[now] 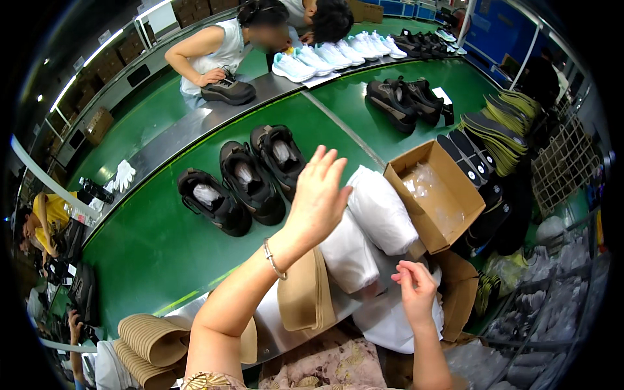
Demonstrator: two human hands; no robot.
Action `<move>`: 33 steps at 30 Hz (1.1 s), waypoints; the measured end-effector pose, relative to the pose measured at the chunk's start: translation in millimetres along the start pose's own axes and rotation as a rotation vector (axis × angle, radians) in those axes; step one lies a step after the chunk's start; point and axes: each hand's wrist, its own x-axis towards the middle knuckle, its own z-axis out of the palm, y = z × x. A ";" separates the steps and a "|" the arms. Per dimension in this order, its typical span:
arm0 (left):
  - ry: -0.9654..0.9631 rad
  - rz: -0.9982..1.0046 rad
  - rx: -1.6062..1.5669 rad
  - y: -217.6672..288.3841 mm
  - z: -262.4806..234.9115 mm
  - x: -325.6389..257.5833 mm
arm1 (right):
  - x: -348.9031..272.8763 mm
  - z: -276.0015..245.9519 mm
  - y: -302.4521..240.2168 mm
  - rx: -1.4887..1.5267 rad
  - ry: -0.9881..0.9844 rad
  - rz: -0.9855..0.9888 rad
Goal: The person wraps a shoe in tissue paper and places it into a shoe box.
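Nearest the body, the right hand [416,289] is low at the bench edge, fingertips pinched together as if on something thin; what they grip, if anything, cannot be made out. It hangs just over the white stuffed bags [370,224], stacked within easy reach. Beside these, a tan stack of paper inserts [304,292] droops over the steel edge. The left hand [318,195] is raised above the green conveyor belt [149,247], fingers spread and empty, nearest the three black shoes [244,182] lying in a row, openings up, white stuffing visible inside. An open cardboard box [432,195] sits tilted toward the worker, likely for access. Farther off, black insoles [484,140] are fanned out, and another person [218,55] handles a shoe.
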 end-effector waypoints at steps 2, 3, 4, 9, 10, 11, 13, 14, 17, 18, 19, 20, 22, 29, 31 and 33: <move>-0.036 0.054 -0.018 20.9 1.3 -5.7 | -11.8 -10.7 2.1 -0.050 0.032 -0.031; -0.037 0.084 -0.031 29.9 1.7 -9.8 | -18.9 -14.6 -0.8 -0.064 0.048 -0.051; -0.034 0.105 -0.045 37.6 3.2 -14.6 | -28.9 -17.7 1.3 -0.068 0.060 -0.050; 0.021 0.230 -0.094 82.7 2.6 -31.9 | -77.6 -39.4 4.1 -0.084 0.117 -0.065; 0.037 0.263 -0.110 94.5 1.2 -35.4 | -86.2 -44.8 2.9 -0.086 0.128 -0.074; 0.042 0.285 -0.122 108.4 1.2 -39.9 | -95.4 -51.6 1.4 -0.104 0.138 -0.089; 0.086 0.352 -0.118 134.0 1.9 -51.0 | -113.9 -62.1 3.9 -0.135 0.176 -0.122; 0.115 0.374 -0.121 148.4 1.8 -57.8 | -124.8 -67.0 4.2 -0.154 0.194 -0.136; 0.131 0.381 -0.210 192.8 -3.6 -86.2 | -156.0 -77.0 -1.4 -0.144 0.240 -0.108; 0.133 0.385 -0.258 206.2 -2.7 -99.4 | -166.3 -80.8 -2.8 -0.146 0.250 -0.096; 0.119 0.412 -0.287 218.4 -4.2 -114.2 | -174.4 -86.0 2.8 -0.092 0.261 -0.097; 0.106 0.437 -0.316 229.0 -6.3 -130.2 | -183.1 -91.4 -0.2 -0.089 0.277 -0.073; 0.054 0.478 -0.345 245.5 -11.1 -161.7 | -196.7 -110.8 7.7 -0.232 0.256 -0.095; 0.101 0.244 -0.303 220.7 -44.6 -224.6 | -239.6 -126.4 25.7 -0.090 0.321 0.014; 0.196 0.135 -0.231 190.8 -63.9 -241.3 | -245.4 -119.2 24.8 -0.108 0.293 0.004; 0.305 0.002 -0.126 150.0 -80.5 -262.2 | -250.4 -107.5 27.8 -0.073 0.274 0.002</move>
